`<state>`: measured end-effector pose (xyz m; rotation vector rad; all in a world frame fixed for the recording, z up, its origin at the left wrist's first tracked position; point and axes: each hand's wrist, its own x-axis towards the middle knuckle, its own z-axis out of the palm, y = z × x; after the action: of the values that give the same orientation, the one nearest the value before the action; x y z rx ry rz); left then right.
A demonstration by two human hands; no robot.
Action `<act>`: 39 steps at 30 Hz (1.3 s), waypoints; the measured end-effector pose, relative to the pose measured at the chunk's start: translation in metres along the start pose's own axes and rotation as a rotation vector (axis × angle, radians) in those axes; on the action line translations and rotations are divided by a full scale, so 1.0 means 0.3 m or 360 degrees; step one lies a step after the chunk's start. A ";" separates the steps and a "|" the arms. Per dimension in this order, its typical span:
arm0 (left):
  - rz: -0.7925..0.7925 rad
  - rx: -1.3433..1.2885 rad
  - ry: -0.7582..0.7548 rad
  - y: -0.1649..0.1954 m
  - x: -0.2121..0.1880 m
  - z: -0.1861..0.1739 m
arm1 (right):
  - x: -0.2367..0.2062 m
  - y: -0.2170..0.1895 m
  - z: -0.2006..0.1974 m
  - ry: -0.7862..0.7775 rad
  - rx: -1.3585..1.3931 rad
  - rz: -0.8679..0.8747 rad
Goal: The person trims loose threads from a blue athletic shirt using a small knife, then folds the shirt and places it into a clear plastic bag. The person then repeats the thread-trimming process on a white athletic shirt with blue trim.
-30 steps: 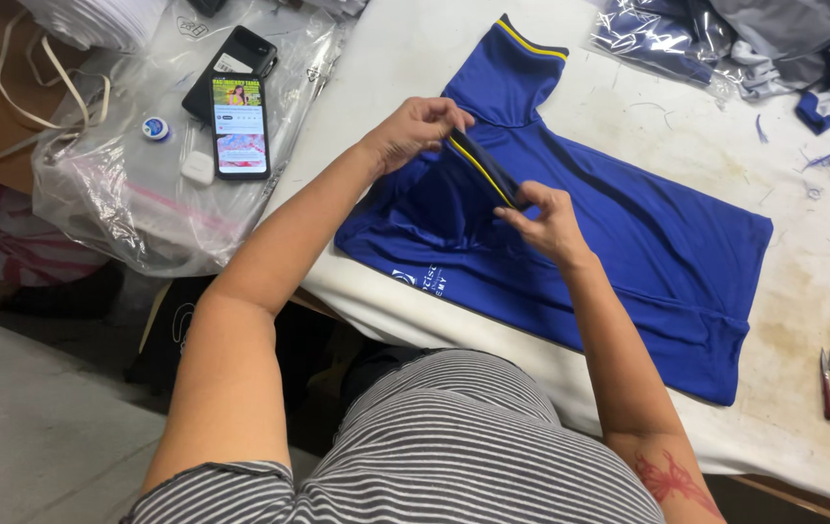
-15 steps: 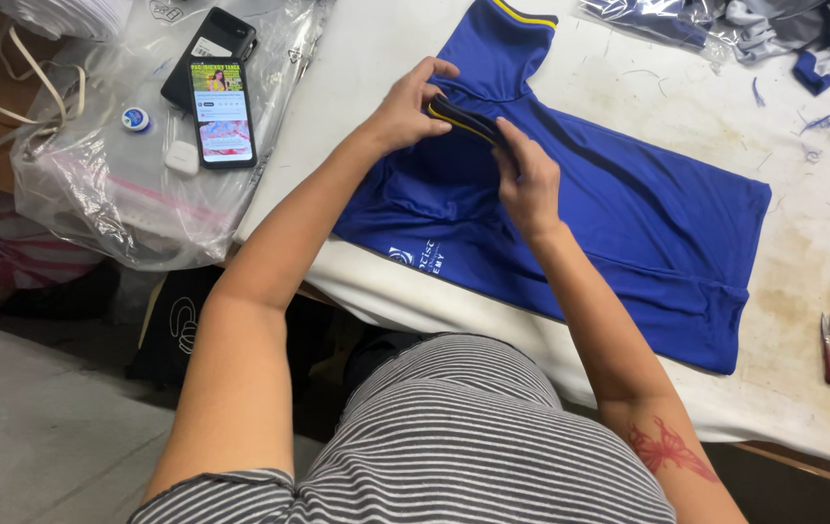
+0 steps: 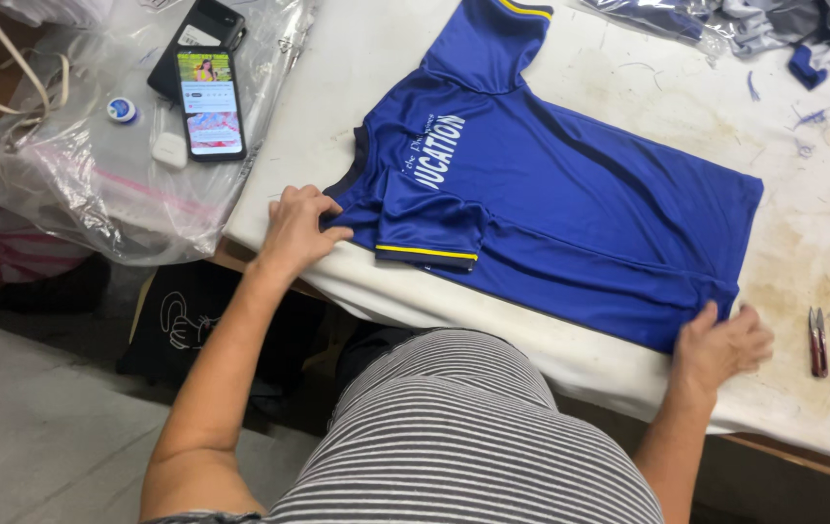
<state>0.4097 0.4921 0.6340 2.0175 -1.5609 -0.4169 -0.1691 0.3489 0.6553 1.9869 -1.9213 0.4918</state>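
Blue jersey (image 3: 570, 204) lay flat on the white desk (image 3: 357, 58), w/ one sleeve folded in over the chest. Left hand (image 3: 298, 228) pinched the fabric just beside the collar; right hand (image 3: 720, 344) gripped the hem corner at the far end. Judged step: stretching/smoothing the garment out. Next move prob. calls for even tension at both ends. Snips (image 3: 815, 340) lay just past the hem.
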 end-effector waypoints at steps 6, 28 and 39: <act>-0.0234 0.0057 -0.0185 0.075 -0.008 0.101 | -0.084 0.306 0.082 -0.0262 0.0129 0.0457; -0.0154 0.0360 0.0295 0.510 -0.049 -0.421 | 0.104 0.195 -0.601 -0.0189 0.0115 0.0625; -0.0550 0.0355 -0.0538 0.376 0.089 -0.578 | 0.265 0.213 -0.547 -0.0676 -0.0403 0.0576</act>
<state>0.4240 0.4870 0.8420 2.5067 -1.4993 -0.7814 -0.2334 0.3528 0.8377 1.6830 -2.4738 -0.1066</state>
